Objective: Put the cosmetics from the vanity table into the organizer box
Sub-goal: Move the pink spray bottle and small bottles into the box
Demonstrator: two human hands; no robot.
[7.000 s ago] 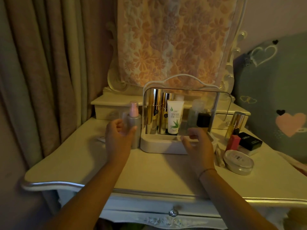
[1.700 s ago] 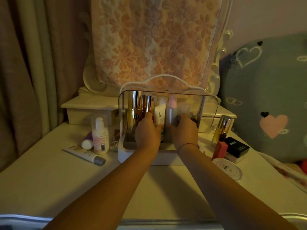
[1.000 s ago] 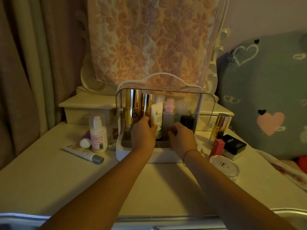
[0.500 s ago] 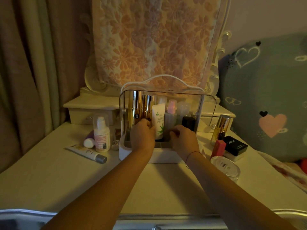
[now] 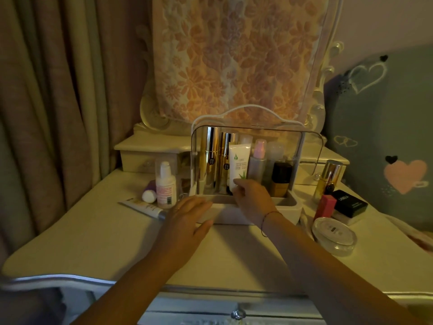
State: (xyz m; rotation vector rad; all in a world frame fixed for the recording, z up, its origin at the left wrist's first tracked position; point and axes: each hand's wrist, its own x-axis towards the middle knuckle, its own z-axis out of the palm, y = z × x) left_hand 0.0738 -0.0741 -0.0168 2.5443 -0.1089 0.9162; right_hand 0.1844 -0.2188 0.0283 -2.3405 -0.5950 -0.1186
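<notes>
head view: right hand inside organizer box, fingers pinching base of white aloe tube; left hand open, fingers spread, hovering over worktop before box.

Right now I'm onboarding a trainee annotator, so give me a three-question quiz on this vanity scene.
1. True or false: the left hand is holding a bottle.
2. Which item stands inside the organizer box? A) the white aloe tube B) the red lipstick box C) the round clear jar
3. Fill in: the right hand has its fingertips at the foot of the ____.

Key:
1. False: it is open and empty, near the box's front left corner.
2. A; the other two sit on the table to the right of the box.
3. White aloe tube.
</notes>
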